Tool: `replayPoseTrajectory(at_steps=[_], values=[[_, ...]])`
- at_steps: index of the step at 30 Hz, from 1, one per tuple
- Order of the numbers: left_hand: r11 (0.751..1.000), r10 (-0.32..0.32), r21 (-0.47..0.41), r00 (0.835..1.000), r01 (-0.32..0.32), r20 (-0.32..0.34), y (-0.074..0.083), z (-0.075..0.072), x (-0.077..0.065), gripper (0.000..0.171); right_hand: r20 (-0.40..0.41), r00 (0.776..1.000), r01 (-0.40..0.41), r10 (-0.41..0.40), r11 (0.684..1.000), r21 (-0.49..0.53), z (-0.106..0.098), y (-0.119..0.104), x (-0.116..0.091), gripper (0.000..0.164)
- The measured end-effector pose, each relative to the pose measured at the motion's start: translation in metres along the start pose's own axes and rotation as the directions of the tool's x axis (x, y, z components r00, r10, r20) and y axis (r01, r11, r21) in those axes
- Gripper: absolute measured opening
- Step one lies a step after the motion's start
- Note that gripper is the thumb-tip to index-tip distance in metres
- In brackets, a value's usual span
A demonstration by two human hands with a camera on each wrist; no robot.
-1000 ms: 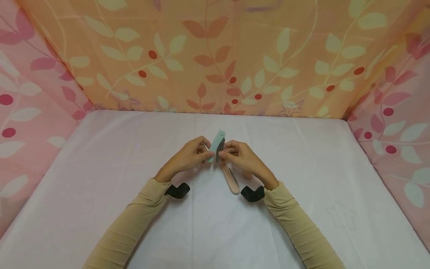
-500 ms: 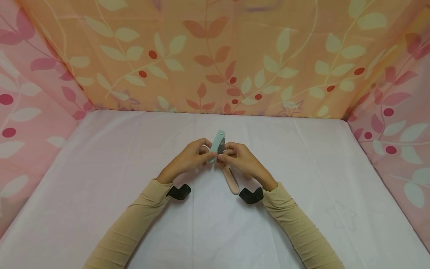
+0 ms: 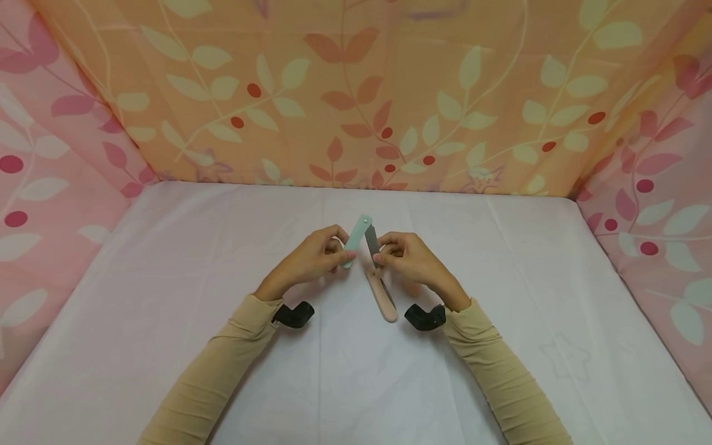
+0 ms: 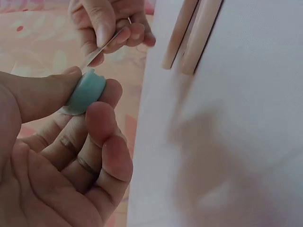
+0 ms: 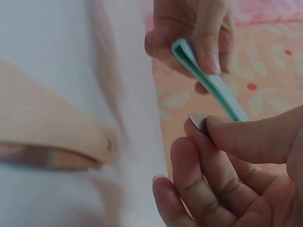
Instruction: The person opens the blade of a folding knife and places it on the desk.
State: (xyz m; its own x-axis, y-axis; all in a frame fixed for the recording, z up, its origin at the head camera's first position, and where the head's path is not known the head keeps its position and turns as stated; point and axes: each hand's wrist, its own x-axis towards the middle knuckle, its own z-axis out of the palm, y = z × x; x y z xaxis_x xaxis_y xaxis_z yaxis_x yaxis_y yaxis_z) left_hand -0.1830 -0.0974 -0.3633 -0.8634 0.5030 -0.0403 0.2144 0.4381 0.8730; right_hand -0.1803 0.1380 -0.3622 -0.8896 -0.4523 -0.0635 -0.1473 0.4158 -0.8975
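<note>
A folding knife with a mint green handle [image 3: 357,238] is held up between the two hands above the table. My left hand [image 3: 308,256] pinches the handle near its lower end, thumb against fingers. The grey blade [image 3: 372,244] is angled out of the handle, narrowly spread from it at the pivot end. Thumb and fingertips of my right hand [image 3: 414,256] pinch the blade near its tip [image 5: 199,123]. In the left wrist view the handle's end [image 4: 87,94] shows between thumb and index finger. Below lies a second, beige folding knife [image 3: 381,298], folded.
A white cloth [image 3: 222,371] covers the table. Behind it hangs an orange leaf-patterned curtain [image 3: 267,55], with pink patterned cloth [image 3: 55,204] at the sides. Black wrist cameras [image 3: 295,315] stick out inward from both sleeves, near the beige knife.
The blade has swung outward from the mint handle, widening the angle between them. My right hand has shifted to the right with the blade. The left hand has moved slightly left.
</note>
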Motion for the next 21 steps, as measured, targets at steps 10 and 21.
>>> replayPoseTrajectory(at_steps=[10, 21], values=[[1.0, -0.015, -0.001, 0.999, 0.015, -0.03, -0.0013, -0.0036, -0.0009, 0.024, -0.045, 0.999, -0.012, 0.01, 0.999, -0.038, -0.0086, 0.0069, 0.0019, 0.025], [0.996, -0.063, -0.067, 0.995, 0.058, -0.082, -0.0012, -0.0028, 0.0004, 0.03, -0.036, 0.999, 0.004, -0.005, 1.0, -0.027, -0.0069, 0.0081, 0.003, 0.027]])
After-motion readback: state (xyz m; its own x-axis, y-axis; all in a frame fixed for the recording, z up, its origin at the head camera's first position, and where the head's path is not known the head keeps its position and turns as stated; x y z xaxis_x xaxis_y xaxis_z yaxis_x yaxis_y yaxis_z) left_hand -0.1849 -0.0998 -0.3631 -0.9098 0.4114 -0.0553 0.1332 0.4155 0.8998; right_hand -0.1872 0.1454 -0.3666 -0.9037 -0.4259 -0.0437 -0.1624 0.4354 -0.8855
